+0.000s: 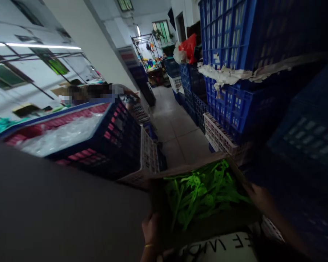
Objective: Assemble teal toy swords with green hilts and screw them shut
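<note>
A shallow cardboard box (161, 203) is in front of my body, low in the view and slightly tilted. Inside it lies a tangled heap of bright green plastic pieces (204, 193), some long and thin, some with round ends. My left hand (151, 231) is closed on the near left side of the box. On the opposite side, my right hand (258, 194) grips the box's right wall. The fingers of both hands are partly hidden in shadow and behind the cardboard.
Blue crates (229, 105) rise in stacks on the right, with a white crate (218, 134) among them. At left stands a dark blue crate (126, 142) full of clear plastic bags. An aisle floor (177, 123) runs ahead between the stacks. Another person (123, 91) is beyond the left crate.
</note>
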The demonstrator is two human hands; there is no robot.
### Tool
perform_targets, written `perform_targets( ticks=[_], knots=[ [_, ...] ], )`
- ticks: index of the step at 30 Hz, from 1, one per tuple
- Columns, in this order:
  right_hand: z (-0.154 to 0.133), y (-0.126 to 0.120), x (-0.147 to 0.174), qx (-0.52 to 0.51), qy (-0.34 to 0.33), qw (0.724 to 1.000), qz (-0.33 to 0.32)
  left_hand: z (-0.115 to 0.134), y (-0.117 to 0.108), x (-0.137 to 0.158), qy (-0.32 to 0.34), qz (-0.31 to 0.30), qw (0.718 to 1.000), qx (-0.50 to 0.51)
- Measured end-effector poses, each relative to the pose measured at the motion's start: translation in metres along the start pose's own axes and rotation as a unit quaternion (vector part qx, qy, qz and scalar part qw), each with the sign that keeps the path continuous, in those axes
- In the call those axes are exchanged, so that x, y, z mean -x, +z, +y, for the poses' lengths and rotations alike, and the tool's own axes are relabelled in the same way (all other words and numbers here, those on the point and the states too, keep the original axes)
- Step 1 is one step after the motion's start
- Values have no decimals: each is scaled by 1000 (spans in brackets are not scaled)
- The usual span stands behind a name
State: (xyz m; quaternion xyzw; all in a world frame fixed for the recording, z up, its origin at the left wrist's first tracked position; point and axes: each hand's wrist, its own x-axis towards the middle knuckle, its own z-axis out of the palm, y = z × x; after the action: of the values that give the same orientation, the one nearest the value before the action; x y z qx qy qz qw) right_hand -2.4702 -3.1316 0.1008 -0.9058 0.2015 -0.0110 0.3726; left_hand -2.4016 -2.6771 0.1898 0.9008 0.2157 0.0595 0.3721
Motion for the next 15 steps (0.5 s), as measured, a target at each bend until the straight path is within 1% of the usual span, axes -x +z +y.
perform_targets(
  ticks=[3, 5, 7, 9, 11, 13, 15],
  knots=[
    [-17, 19, -78, -42, 77, 996, -9, 56, 39, -98, 23, -31, 999, 19],
    [-36, 34, -139, -37, 94, 995, -4, 92, 64, -160, 24, -37, 999, 24],
    [-64, 42, -205, -16, 95, 995, 6, 128, 82, -218, 6, -26, 999, 27],
    [-99, 39, -274, 5, 86, 996, 3, 163, 90, -271, -20, -9, 999, 34],
    [-139, 29, -343, 17, 65, 998, -9, 194, 90, -318, -47, 9, 998, 47],
    [-180, 21, -413, 21, 31, 999, -21, 217, 87, -362, -75, 35, 995, 63],
    [-222, 22, -484, 26, -3, 999, -32, 233, 88, -407, -106, 75, 988, 82]
  ],
)
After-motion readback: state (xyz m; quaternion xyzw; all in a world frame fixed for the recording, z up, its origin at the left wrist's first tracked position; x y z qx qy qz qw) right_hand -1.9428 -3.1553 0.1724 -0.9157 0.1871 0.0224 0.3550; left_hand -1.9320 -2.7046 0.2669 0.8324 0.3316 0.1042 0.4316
